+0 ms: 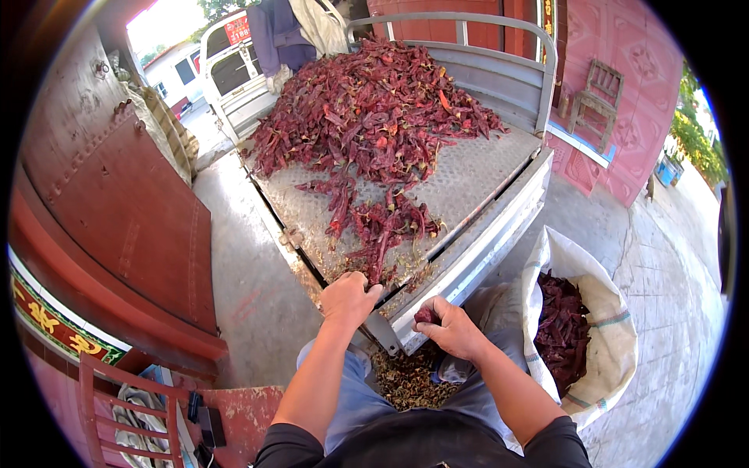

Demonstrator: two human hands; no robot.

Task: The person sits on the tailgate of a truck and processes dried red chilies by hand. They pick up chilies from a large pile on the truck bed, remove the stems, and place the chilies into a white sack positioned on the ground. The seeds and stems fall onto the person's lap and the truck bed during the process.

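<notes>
A large heap of dried red chillies (367, 109) covers the back of a metal flatbed (289, 195), with a looser trail (390, 226) reaching the near corner. There my left hand (349, 300) is closed, fingers curled beside the nearest chillies; what it grips is hidden. My right hand (451, 331), just outside the corner, holds a dark red chilli (426, 315) in closed fingers. Right of it stands an open white woven sack (611, 324) partly filled with dark dried chillies (560, 331). Small debris (406, 390) lies below, between my legs.
A red metal door (117, 226) is at the left. A red chair (129, 413) with cords and dark items sits at lower left. A wooden chair (597, 101) is by a pink wall (640, 54). Concrete paving (671, 257) extends rightward; the bed's railing (491, 58) bounds the far side.
</notes>
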